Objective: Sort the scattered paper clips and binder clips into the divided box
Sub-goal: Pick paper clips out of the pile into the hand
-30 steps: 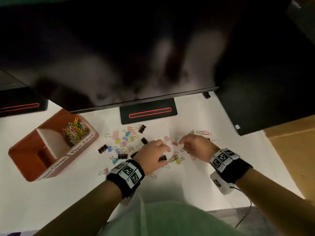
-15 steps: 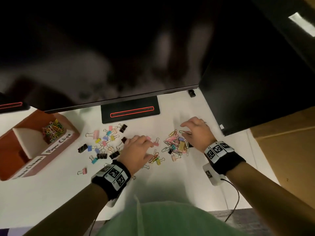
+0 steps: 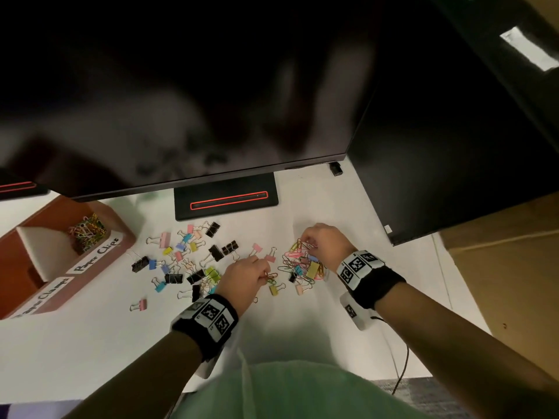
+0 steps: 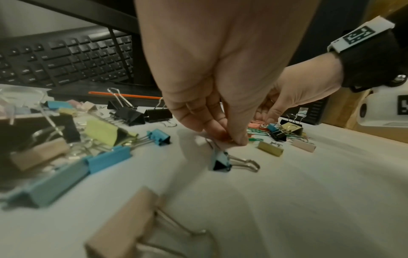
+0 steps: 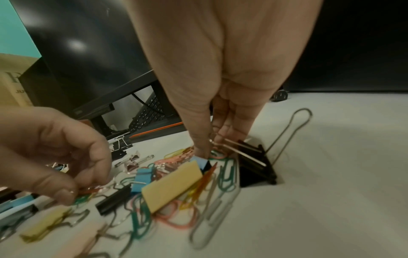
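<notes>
Colourful binder clips (image 3: 193, 258) lie scattered on the white desk (image 3: 90, 343). To their right is a tangled pile of paper clips (image 3: 299, 267) mixed with a few binder clips. My left hand (image 3: 264, 275) pinches a few red and green paper clips (image 3: 270, 277) at the pile's left edge, just above a small blue binder clip (image 4: 220, 162). My right hand (image 3: 302, 241) pinches paper clips (image 5: 218, 154) at the pile's far end, beside a black binder clip (image 5: 256, 167). The brown divided box (image 3: 18, 267) stands at the left, with paper clips (image 3: 87, 229) in its far compartment.
A large dark monitor (image 3: 181, 101) overhangs the desk, its black base (image 3: 225, 199) just behind the clips. A second dark screen (image 3: 453, 161) stands at the right. A keyboard (image 4: 66, 59) lies behind the base. A cable (image 3: 402, 358) hangs at the desk's near right edge.
The right hand raked clips into a pile, lay flat beside it, then curled its fingers onto the pile's far end. The left hand went from resting over clips to pinching paper clips.
</notes>
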A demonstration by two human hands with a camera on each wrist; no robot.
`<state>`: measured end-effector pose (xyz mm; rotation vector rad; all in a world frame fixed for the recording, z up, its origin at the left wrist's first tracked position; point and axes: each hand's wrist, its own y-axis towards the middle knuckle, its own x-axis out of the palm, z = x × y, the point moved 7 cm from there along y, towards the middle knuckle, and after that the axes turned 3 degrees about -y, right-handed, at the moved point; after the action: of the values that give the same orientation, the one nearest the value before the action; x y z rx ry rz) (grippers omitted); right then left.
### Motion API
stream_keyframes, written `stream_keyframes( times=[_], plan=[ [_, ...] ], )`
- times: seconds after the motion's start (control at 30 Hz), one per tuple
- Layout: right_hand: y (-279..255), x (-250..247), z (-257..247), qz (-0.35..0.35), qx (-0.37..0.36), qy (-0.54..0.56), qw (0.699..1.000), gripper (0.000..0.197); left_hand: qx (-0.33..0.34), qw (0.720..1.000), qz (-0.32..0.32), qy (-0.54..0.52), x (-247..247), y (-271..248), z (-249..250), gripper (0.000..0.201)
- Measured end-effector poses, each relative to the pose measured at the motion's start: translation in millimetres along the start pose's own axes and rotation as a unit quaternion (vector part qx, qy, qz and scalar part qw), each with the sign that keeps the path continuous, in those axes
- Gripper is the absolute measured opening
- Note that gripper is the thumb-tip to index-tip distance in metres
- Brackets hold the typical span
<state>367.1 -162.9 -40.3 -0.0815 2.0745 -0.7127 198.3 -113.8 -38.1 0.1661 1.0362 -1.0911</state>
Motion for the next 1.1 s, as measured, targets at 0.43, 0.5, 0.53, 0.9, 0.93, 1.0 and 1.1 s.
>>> stream_keyframes(
  times=[0.43, 0.5, 0.53, 0.9, 0.93, 1.0, 1.1],
  plan=[
    [1.6, -3.7, 4.7, -0.007, 0.021, 0.009, 1.000, 0.016, -0.001, 0.999, -0.033, 0.034, 10.3, 4.7, -14.0, 0.018],
    [0.5, -3.6, 7.2, -0.004, 0.025, 0.024, 0.999, 0.018, -0.002, 0.998, -0.038, 0.058, 10.5, 4.7, -17.3, 0.019],
    [0.4, -4.1, 8.1, -0.003, 0.027, 0.031, 0.999, 0.019, 0.003, 0.997, -0.041, 0.072, 10.7, 4.9, -18.1, 0.018],
    [1.9, 2.5, -38.4, -0.007, -0.103, -0.039, 0.994, 0.013, 0.003, 0.994, -0.055, 0.093, 10.4, 7.6, -17.1, 0.018],
    [2.6, 5.0, -40.8, -0.011, -0.100, -0.044, 0.994, 0.015, 0.001, 0.996, -0.051, 0.080, 8.2, 7.6, -16.7, 0.018],
    [4.4, 7.5, -42.9, -0.013, -0.089, -0.040, 0.995, 0.016, -0.002, 0.998, -0.032, 0.046, 0.0, 6.8, -16.7, 0.020],
    [7.4, 8.5, -44.7, -0.019, -0.075, -0.048, 0.996, 0.017, -0.008, 1.000, 0.010, -0.001, -18.5, 3.3, -19.9, 0.019]
  ],
)
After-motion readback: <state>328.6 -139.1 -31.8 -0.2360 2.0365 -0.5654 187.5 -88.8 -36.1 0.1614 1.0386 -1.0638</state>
